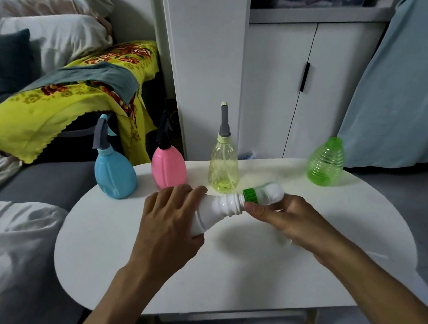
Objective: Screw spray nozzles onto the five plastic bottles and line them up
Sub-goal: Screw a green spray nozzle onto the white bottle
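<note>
My left hand grips the body of a white bottle, held tilted above the white oval table. My right hand holds a white spray nozzle with a green collar at the bottle's neck. Along the table's far edge stand a blue bottle, a pink bottle and a pale yellow bottle, each with a nozzle on top. At the far right a green ribbed bottle stands with nothing on its neck.
A grey sofa with white bedding lies to the left, and a yellow flowered cloth drapes behind the bottles. White cupboards stand behind the table. A light blue cushion leans at the right.
</note>
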